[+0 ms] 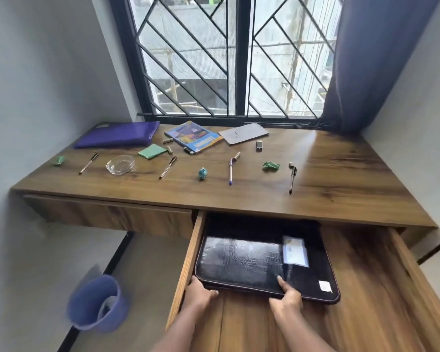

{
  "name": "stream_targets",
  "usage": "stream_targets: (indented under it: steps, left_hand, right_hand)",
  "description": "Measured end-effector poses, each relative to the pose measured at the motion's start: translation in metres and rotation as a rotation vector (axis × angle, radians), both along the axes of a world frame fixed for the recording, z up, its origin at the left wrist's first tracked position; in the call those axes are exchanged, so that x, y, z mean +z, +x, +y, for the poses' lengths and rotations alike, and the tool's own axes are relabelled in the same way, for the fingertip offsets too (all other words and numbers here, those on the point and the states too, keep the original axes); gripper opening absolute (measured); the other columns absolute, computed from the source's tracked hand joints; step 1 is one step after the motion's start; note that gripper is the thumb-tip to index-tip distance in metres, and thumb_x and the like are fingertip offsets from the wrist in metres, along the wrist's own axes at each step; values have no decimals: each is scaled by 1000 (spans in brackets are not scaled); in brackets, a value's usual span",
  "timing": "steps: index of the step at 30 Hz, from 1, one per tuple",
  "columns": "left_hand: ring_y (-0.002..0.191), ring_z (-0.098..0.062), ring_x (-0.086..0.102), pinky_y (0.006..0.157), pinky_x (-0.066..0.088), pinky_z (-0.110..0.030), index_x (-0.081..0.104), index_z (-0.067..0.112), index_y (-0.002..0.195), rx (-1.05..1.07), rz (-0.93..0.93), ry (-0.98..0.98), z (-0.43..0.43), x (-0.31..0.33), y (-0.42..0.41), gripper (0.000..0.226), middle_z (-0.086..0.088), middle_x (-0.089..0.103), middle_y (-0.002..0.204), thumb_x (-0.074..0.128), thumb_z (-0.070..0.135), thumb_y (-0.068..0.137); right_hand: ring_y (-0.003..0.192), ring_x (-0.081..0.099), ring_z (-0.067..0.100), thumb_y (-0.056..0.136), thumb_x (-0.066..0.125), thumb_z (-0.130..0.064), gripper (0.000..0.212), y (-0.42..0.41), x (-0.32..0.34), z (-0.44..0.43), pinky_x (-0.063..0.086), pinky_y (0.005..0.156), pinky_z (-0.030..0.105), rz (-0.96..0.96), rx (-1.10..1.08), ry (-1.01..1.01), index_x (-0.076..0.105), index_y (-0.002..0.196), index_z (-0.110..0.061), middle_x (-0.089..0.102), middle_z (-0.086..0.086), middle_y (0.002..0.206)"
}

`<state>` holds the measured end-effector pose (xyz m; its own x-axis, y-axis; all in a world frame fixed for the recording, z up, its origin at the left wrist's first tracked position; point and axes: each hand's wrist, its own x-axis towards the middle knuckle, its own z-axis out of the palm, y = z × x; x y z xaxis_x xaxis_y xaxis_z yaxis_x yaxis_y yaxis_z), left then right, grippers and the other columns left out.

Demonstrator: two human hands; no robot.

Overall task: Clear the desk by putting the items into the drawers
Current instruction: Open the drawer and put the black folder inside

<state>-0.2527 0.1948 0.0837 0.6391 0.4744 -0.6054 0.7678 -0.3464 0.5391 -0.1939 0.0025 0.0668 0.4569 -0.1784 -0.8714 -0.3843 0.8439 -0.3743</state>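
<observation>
Your left hand grips the near left corner of the black portfolio, fingers curled at its edge. Your right hand pinches the near edge, thumb on top, fingers beneath. The portfolio lies flat in the open right drawer. Its left edge sits just beside the drawer's left wall and its far end is tucked under the desk's front lip. There is a wide bare strip of drawer floor to its right and bare floor in front of it.

The left drawer is closed flush.

On the desk, the front row runs left to right, well apart:
- green paper wad
- pen
- glass ashtray
- second pen
- teal paper wad
- blue pen
- another green wad
- black pen

Behind them sit a purple folder, a green sticky pad, a colourful book and a grey booklet. Small batteries lie scattered near the book. The desk's right end is bare wood up to the blue curtain.

A blue bin stands on the floor to the left.
</observation>
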Motion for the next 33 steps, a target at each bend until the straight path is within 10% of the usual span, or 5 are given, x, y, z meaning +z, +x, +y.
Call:
stream_targets:
  steps: [3,14,22,28,33]
  left_hand:
    - [113,-27,61,88,48,-29,55,4,117,31,44,123,-9,-3,1,48,-10,61,122,74,29,80]
    - [91,-29,67,74,54,-35,65,3,96,139,52,205,-17,-10,1,38,-12,68,100,67,39,84]
    - [104,-18,63,85,50,-24,51,9,133,28,84,209,-19,-13,-10,46,-8,55,128,64,19,89]
    - [92,-11,62,90,46,-23,0,20,152,-154,174,167,-14,-10,-15,94,-18,27,151,67,18,86]
    - [94,-12,62,85,52,-27,4,12,152,-245,295,230,-15,-5,-13,89,-7,55,128,65,22,88]
  right_hand:
    - [95,63,26,45,75,4,40,0,-12,0,51,85,48,-2,190,-65,65,81,-8,63,5,118]
    - [33,53,24,78,68,-52,57,-14,-5,-5,42,37,24,153,679,-650,55,76,4,56,14,44]
    - [65,69,28,68,28,-87,93,-10,-21,-6,56,65,33,213,980,-979,64,87,-3,71,13,74]
    - [107,59,36,99,39,-39,51,-19,17,23,44,85,38,223,979,-1162,63,107,5,64,24,112]
    - [103,61,37,98,39,-32,40,-16,21,54,47,83,37,-20,1142,-1223,63,103,-1,65,21,109]
